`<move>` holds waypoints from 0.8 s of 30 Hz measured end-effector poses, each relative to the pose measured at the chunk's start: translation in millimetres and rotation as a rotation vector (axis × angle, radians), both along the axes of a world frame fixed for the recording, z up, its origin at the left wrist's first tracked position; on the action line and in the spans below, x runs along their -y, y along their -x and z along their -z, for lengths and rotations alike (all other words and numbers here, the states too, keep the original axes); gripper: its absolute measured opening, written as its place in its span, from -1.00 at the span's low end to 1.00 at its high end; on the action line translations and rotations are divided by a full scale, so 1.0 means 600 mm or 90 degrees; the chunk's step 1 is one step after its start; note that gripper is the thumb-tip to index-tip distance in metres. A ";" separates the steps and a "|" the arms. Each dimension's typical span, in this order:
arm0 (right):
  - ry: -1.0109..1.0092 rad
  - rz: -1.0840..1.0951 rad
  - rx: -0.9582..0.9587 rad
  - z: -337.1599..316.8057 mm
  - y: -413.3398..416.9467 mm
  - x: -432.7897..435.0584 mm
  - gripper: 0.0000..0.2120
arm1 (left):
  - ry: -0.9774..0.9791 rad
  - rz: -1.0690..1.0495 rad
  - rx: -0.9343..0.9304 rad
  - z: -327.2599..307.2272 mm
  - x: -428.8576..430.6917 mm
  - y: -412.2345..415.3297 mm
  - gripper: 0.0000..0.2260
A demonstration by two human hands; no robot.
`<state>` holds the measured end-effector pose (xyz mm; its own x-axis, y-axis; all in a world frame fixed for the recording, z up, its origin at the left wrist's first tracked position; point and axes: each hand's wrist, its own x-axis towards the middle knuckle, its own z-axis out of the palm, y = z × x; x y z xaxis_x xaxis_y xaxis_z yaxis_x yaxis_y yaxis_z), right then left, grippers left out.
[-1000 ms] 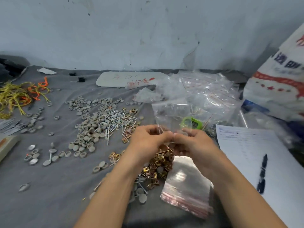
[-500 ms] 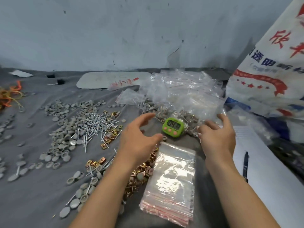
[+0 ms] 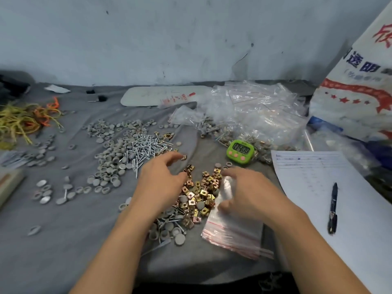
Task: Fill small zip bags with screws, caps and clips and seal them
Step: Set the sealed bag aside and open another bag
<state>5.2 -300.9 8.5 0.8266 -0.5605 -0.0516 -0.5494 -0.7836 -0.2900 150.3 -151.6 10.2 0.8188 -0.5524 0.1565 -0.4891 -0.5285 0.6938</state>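
Note:
A pile of gold and copper clips [image 3: 199,193] lies in the middle of the grey cloth, between my two hands. My left hand [image 3: 162,181] hovers over its left edge, fingers spread and empty. Over the stack of empty red-striped zip bags [image 3: 233,232] just right of the clips is my right hand [image 3: 246,193], fingers loosely bent, holding nothing. Silver screws [image 3: 146,147] and grey caps [image 3: 110,166] are scattered further left. More caps and screws [image 3: 169,228] lie below the clips. A heap of filled bags [image 3: 254,115] sits at the back right.
A green timer [image 3: 240,152] stands behind the clips. A paper sheet [image 3: 314,183] with a pen [image 3: 333,206] lies at the right. A large printed sack [image 3: 358,85] fills the far right. Yellow and orange ties [image 3: 23,119] lie at the left.
Both hands pinched a bag together a second ago, then let go of it near the heap. Now they have come down, empty, over the clips and the stack of empty bags.

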 end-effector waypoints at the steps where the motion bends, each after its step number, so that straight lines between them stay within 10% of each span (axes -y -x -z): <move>1: 0.001 -0.002 -0.020 0.001 0.004 0.002 -0.14 | 0.004 0.006 0.000 0.000 -0.001 0.003 -0.62; 6: -0.084 -0.046 -0.121 0.007 0.020 0.012 -0.03 | 0.003 0.085 0.018 -0.001 0.006 0.032 -0.72; 17: -0.011 0.139 0.209 0.018 0.000 0.021 -0.83 | -0.039 0.195 0.016 0.006 0.004 0.075 -0.94; 24: -0.436 0.262 0.509 0.000 0.005 0.022 -0.76 | 0.031 0.137 -0.106 0.004 0.008 0.068 -0.37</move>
